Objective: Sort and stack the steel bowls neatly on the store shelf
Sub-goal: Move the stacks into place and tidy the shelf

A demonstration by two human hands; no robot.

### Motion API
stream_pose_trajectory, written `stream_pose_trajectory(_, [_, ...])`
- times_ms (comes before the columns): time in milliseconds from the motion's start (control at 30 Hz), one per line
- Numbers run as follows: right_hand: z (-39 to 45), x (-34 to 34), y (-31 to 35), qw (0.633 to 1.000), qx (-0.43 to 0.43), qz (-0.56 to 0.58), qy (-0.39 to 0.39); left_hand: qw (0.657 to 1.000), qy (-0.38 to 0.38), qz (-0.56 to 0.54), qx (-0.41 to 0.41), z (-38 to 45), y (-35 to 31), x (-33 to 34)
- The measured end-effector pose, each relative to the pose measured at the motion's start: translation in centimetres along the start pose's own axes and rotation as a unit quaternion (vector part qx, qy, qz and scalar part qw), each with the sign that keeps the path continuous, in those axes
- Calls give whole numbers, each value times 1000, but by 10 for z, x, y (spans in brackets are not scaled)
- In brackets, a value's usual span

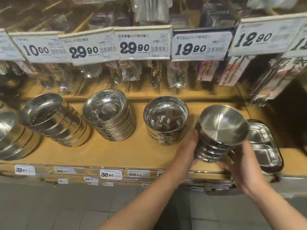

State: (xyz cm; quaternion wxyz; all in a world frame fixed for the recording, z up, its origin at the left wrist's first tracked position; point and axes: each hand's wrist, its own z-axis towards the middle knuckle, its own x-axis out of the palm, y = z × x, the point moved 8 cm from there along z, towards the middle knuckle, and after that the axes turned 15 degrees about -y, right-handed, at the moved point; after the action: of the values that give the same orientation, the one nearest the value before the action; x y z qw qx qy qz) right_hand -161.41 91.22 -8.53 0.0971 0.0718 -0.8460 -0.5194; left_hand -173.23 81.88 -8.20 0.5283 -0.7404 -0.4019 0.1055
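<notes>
A short stack of matte steel bowls (221, 128) tilts toward me at the right of the wooden shelf (116, 153). My left hand (187, 146) grips its left side and my right hand (239, 161) cups its lower right side. To the left stand three shiny stacks: a low stack (166, 118), a taller stack of shallow bowls (108, 113), and a leaning stack of deep bowls (53, 118). Another stack (10, 135) is cut off at the far left edge.
Divided steel trays (264, 146) lie right of the held stack. Packaged spoons and cutlery (126, 72) hang behind the bowls under price tags (142, 44). More price labels (110, 174) line the shelf front. Grey floor tiles lie below.
</notes>
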Motion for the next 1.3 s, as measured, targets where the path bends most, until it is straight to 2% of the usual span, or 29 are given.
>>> stream_pose_trajectory(133, [7,3,-1,1000,-3,4,4,999,-1,-8,-32,10,7,-3])
stream_pose_trajectory(300, [9,7,1,1000,1,0,17,1000,6,0,-29,14,11,-6])
stream_pose_trajectory(500, [-7,-31,-37,993,82,5,-79,997,-28,62,-48,-19,20,-37])
stream_pose_trajectory(633, [-54,-28,-77,988,130,-31,-75,989,-80,98,-76,-67,26,-95])
stream_pose_trajectory(733, [-86,6,-83,989,133,-54,-28,981,-129,125,-67,-96,11,-149])
stream_pose_trajectory(933, [-141,108,-63,985,102,-89,107,958,-271,91,-14,-152,-48,-271])
stream_pose_trajectory(1000, [-156,130,-61,982,100,-107,121,951,-298,79,-2,-167,-63,-302])
stream_pose_trajectory(1100, [-186,166,-63,974,52,-135,175,931,-360,56,20,-192,-80,-355])
stream_pose_trajectory(1300, [-249,269,-95,951,43,-180,248,904,-427,-11,32,-228,-98,-478])
